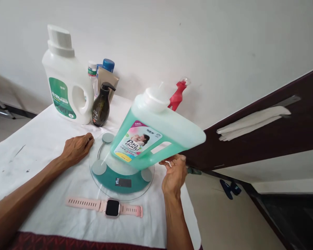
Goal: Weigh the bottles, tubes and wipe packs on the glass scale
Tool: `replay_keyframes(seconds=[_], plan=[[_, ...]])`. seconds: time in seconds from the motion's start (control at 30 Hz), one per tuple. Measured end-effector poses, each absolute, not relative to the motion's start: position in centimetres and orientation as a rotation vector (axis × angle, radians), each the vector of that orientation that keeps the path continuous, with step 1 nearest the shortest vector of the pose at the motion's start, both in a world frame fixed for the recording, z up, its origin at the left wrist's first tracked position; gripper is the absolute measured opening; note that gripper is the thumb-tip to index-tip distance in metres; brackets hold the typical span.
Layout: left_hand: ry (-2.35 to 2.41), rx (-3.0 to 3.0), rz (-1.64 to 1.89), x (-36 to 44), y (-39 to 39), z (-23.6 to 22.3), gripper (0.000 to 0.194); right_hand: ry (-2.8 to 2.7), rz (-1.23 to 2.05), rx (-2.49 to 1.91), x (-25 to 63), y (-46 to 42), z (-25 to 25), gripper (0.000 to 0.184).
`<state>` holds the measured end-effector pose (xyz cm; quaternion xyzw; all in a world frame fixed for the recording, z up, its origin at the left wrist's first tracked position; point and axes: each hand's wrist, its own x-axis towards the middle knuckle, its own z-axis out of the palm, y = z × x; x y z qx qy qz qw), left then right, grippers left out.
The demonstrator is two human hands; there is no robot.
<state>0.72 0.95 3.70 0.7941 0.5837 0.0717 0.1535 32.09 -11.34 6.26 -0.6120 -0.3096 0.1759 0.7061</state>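
Observation:
A large jug of green liquid detergent (135, 139) with a white cap leans to one side above the round glass scale (120, 189). My right hand (174, 175) is closed on its handle side, with the fingertips partly hidden behind the jug. I cannot tell whether the jug's base touches the glass. The scale has a teal front panel and a small display (123, 182). Beside the scale's left edge, my left hand (77, 149) rests on the white cloth, its fingers curled with nothing seen in them. A pink-strapped smartwatch (112, 207) lies flat in front of the scale.
At the back left stand a white jug (65, 69) with a green label, a dark pump bottle (101, 107), a beige tube (108, 78) and a blue-capped container (108, 65). A red bottle (177, 93) is behind the green jug. Slippers (230, 188) lie on the floor.

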Motion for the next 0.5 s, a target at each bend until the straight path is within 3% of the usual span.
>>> replay_keyframes(seconds=[0.2,0.37,0.5], plan=[[1.681,2.233,0.205,0.8,0.9,4.4,0.039,-1.012,0.462,-1.103,28.8,-10.1,13.4,0.052],[1.643,2.219,0.211,0.8,0.9,4.4,0.037,-0.940,0.616,-1.080,28.8,-8.1,13.6,0.062],[1.656,2.212,0.188,0.8,1.0,4.0,0.035,-0.819,0.556,-1.084,28.8,-6.9,13.9,0.063]])
